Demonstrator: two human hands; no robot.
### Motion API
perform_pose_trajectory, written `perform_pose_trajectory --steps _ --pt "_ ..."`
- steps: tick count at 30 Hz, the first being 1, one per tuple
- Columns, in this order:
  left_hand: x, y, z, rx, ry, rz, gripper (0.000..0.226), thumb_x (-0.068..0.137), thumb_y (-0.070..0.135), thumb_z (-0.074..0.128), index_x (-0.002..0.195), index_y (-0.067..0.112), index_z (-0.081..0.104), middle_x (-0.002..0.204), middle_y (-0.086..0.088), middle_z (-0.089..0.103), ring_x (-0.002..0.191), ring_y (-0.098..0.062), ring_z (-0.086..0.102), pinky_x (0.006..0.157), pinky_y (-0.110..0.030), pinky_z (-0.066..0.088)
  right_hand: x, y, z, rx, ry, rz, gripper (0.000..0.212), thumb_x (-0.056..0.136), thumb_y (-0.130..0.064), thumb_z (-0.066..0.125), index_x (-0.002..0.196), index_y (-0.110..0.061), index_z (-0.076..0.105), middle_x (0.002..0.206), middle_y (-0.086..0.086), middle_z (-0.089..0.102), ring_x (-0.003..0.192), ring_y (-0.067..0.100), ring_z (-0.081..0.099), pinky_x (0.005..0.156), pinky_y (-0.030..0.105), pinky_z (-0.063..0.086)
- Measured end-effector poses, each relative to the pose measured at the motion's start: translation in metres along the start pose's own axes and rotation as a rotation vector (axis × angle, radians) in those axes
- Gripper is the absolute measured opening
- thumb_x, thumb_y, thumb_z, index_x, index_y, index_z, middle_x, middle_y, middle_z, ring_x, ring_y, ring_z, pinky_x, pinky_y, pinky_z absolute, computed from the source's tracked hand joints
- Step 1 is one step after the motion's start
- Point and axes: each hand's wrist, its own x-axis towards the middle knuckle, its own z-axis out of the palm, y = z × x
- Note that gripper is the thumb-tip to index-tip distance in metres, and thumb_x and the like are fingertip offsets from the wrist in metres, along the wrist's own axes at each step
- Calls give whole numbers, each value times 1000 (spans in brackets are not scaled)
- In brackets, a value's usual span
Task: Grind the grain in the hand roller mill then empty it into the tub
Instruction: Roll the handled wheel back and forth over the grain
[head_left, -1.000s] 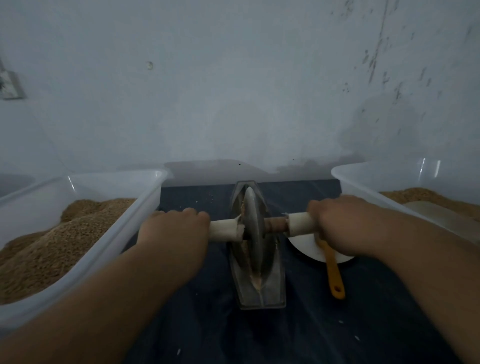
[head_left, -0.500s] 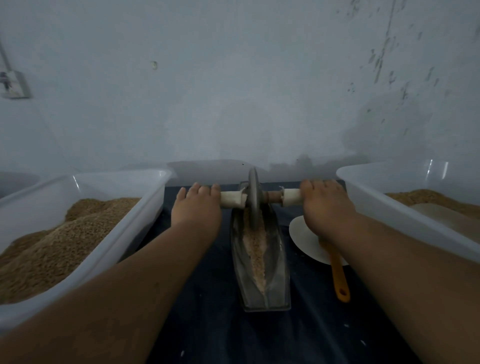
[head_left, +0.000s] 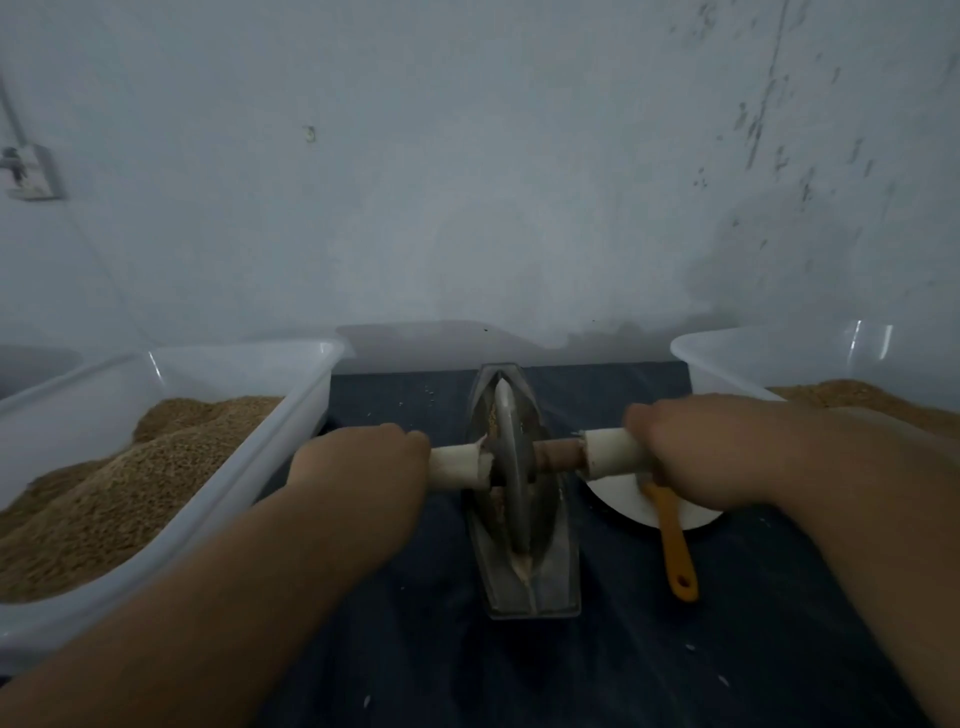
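Between the left tub (head_left: 280, 426) and right tub (head_left: 727, 353), the left hand (head_left: 363, 462) and right hand (head_left: 696, 452) are each curling round a white handle (head_left: 457, 467) either side of the mill's steel wheel (head_left: 511, 467), bearing down evenly so it is crushing the grain (head_left: 521, 566) in the trough (head_left: 558, 571).

Orange-handled tool (head_left: 675, 545) lies on a white disc (head_left: 621, 501) (perhaps a plate).

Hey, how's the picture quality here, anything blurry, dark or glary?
Head view: dim, bluish light throughout; the right hand, gripping the roller handle, is motion-blurred; the left hand looks sharper; glare streaks the right tub on its far wall; the mill disc is fairly crisp.
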Motion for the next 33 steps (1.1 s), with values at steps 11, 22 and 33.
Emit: perform_pose_trajectory --steps 11,22,33 --pt "90 5 42 -235 53 -155 67 98 10 39 156 14 5 162 -8 15 150 -29 4 122 -43 8 81 -5 26 18 447 294 35 89 -15 52 123 -14 45 119 12 55 108 30 52 100 40 36" --pt "32 8 28 -130 94 -115 35 96 16 46 130 19 40 128 -4 52 116 -23 51 83 -34 40 35 -9 17 9 311 141 24 88 -8 51 98 -20 32 96 3 46 84 20 40 84 35 32" --pt "73 4 19 -159 -86 -114 64 95 12 47 153 19 22 142 -11 45 134 -31 39 108 -44 34 65 -4 12 83 145 247 30 90 -11 58 117 -14 44 100 8 51 87 27 49 76 36 38"
